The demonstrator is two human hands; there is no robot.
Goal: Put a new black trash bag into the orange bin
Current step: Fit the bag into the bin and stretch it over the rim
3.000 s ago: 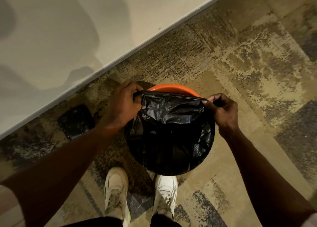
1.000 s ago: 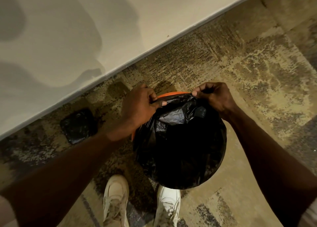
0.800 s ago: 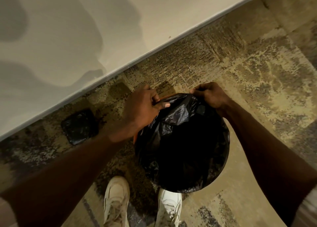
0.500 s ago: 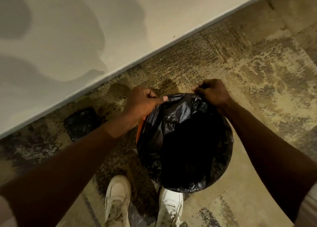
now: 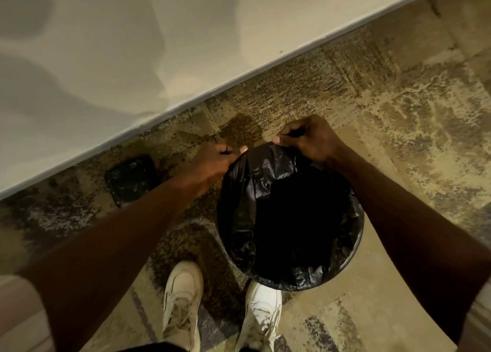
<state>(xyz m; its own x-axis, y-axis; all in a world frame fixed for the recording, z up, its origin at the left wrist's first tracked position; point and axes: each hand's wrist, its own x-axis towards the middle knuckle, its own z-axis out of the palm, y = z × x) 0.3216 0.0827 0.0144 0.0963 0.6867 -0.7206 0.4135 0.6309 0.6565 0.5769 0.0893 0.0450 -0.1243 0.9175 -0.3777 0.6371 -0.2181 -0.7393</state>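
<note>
The black trash bag (image 5: pixel 255 192) lines the round bin on the floor and is folded over its rim all the way round. No orange of the bin shows; the bag hides it completely. My left hand (image 5: pixel 212 160) pinches the bag's edge at the far left of the rim. My right hand (image 5: pixel 313 139) grips the bag's edge at the far side of the rim, a little to the right. The bag's mouth gapes dark and wide below both hands.
A white wall (image 5: pixel 159 46) with a pale baseboard runs diagonally just beyond the bin. A folded black bag packet (image 5: pixel 131 179) lies on the patterned carpet to the left. My white shoes (image 5: pixel 183 304) stand right against the bin's near side.
Both hands have carried the bag's far edge outward and down over the bin's far rim. The orange rim that showed earlier is now covered, and the bag's mouth is wider.
</note>
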